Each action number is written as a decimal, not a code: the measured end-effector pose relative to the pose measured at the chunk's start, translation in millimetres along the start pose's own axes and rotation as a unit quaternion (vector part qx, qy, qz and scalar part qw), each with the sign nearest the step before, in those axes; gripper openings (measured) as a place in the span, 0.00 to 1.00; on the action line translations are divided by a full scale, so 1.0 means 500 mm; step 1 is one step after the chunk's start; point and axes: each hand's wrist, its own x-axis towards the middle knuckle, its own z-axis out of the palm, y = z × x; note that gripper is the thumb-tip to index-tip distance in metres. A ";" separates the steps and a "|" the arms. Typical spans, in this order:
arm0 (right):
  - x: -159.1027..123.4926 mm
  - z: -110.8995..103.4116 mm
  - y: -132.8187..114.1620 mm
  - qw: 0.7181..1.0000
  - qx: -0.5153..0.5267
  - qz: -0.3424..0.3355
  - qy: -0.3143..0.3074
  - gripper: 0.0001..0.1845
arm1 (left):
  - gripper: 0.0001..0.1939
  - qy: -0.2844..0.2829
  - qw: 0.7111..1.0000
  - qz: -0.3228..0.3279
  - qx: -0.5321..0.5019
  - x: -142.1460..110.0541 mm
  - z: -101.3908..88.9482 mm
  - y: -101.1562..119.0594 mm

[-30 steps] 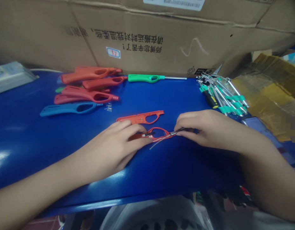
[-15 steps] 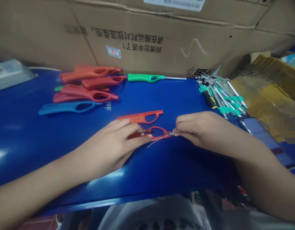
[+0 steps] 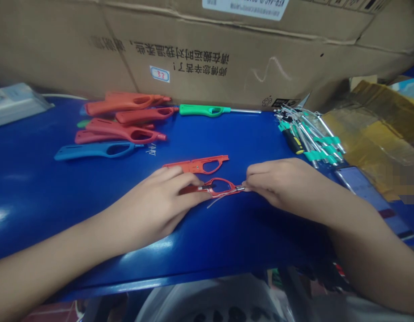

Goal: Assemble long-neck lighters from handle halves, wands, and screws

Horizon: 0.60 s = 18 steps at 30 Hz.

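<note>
My left hand (image 3: 171, 197) is closed around the handle end of a red lighter shell half (image 3: 232, 188), most of which it covers. Inside the shell's loop sit a small dark part and a thin pale wire (image 3: 216, 199) that trails out toward me. At the shell's narrow tip, my right hand (image 3: 274, 181) pinches a short metal tube (image 3: 241, 188); its far end is hidden by the fingers. Just beyond the left fingers lies a second red shell half (image 3: 211, 165), its inner side up.
Red lighter shells (image 3: 126, 129) lie piled at the left, with a blue one (image 3: 92, 151) in front. A green lighter (image 3: 202, 110) rests by the cardboard box (image 3: 193, 89). Metal tubes with green parts (image 3: 322, 143), a screwdriver (image 3: 296, 142) and a phone (image 3: 374, 197) are at the right.
Both hands keep the same grip, and the shell and metal tube stay in nearly the same place. The view has shifted very slightly.
</note>
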 end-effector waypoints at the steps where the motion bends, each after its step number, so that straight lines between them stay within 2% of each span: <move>1: 0.001 0.000 0.000 1.000 0.000 0.002 -0.001 0.14 | 0.20 0.001 1.000 0.002 0.000 0.000 0.000 0.000; 13: 0.003 -0.004 -0.019 0.999 -0.032 -0.006 -0.042 0.13 | 0.19 -0.003 1.000 -0.008 -0.018 0.001 0.004 -0.002; 18: 0.007 -0.003 -0.012 0.997 0.064 0.025 -0.045 0.08 | 0.20 -0.003 1.000 -0.007 -0.015 0.002 0.002 -0.003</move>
